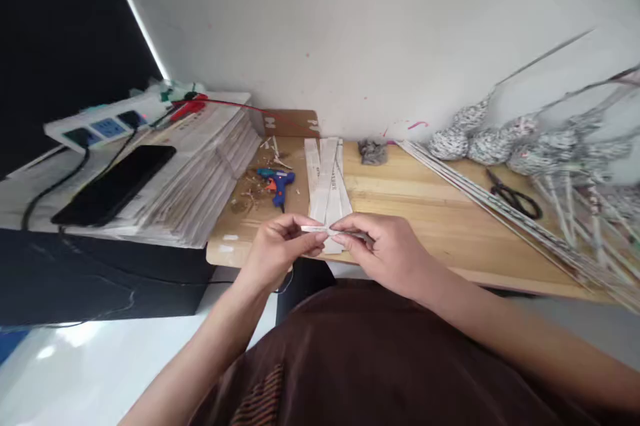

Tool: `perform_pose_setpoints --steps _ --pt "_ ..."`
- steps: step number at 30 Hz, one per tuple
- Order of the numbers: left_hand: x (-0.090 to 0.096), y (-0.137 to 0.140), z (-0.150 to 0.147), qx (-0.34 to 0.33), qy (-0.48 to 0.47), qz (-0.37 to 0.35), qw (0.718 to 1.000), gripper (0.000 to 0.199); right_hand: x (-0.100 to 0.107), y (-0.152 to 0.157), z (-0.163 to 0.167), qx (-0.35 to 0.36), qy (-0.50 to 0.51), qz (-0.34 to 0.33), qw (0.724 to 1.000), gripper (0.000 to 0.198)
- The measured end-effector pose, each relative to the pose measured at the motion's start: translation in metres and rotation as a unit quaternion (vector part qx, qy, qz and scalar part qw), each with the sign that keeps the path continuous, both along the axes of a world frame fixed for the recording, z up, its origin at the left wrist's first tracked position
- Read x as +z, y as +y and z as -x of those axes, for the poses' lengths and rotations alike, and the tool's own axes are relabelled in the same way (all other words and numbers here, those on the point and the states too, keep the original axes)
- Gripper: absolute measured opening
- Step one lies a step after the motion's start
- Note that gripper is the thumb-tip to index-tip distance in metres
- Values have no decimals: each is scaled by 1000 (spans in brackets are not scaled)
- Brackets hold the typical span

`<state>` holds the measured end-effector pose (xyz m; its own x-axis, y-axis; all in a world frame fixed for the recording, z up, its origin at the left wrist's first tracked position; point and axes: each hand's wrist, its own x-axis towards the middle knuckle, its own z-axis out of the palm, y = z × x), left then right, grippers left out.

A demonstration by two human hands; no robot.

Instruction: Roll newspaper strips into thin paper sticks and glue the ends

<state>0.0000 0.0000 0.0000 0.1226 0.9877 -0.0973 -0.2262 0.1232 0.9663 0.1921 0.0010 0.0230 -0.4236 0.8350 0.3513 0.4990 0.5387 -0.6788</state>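
Between the fingertips of both hands is a narrow strip of paper (311,229), pale and folded or rolled thin. My left hand (280,246) pinches it from the left, thumb against forefinger. From the other side my right hand (383,246) pinches it close to the same spot, and its far end is hidden behind those fingers. Just beyond the hands, flat paper strips (325,176) with print on them lie overlapped on the wooden table (390,193). A blue glue gun (281,187) rests left of these strips.
A tall paper stack (220,166) at left carries a black phone (117,186) and a power strip (107,126). Long paper rods (480,199), black scissors (513,196) and woven paper pieces (493,146) lie at right. A grey crumpled lump (373,153) sits by the wall.
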Motion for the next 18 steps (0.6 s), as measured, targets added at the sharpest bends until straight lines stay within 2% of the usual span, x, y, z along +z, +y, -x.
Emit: perform_pose_setpoints --steps 8,18 --pt "0 -5 10 -32 -8 0 999 15 -6 -1 3 2 0 -45 999 14" --pt "-3 -5 14 -25 -14 6 1000 18 -6 -1 1 7 -24 -79 997 15"
